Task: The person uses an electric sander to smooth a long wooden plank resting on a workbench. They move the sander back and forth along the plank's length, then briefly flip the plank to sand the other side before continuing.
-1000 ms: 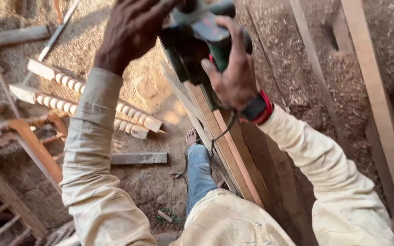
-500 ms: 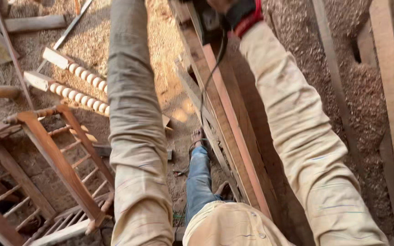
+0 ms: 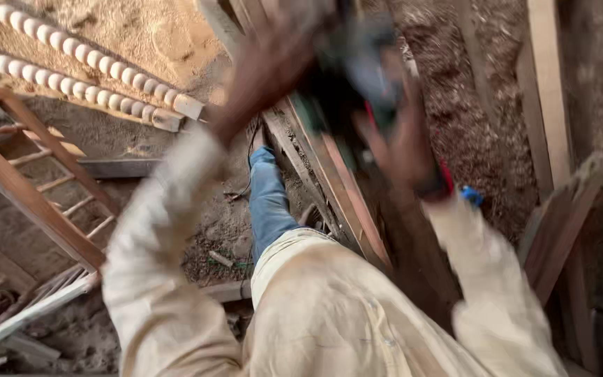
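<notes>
A long reddish wooden plank (image 3: 329, 188) runs on edge from the top middle down toward the person's lap, and a dark green power planer (image 3: 354, 84) sits on its upper stretch. The picture is heavily blurred here, so the tool's outline is soft. The left hand (image 3: 266, 70) lies over the front of the planer, fingers curled down on it. The right hand (image 3: 399, 150) is just behind and below the tool, wrapped about its rear part; a dark band with a red edge circles that wrist. Both hands look closed on the planer, though the blur hides the fingertips.

To the right of the plank there is a strip of floor thick with wood shavings (image 3: 483, 119), then pale upright boards (image 3: 549, 91) standing close and a rough broken board (image 3: 560, 223) leaning in beside the right sleeve, so that side is hemmed in. To the left the ground is sawdust, with the person's blue-trousered leg (image 3: 270, 206) just beside the plank. Farther left lie two turned beaded spindles (image 3: 78, 77) side by side, and below them a reddish wooden frame with thin rungs (image 3: 36, 188), well apart from the hands. The room between leg and frame holds only scraps and dust.
</notes>
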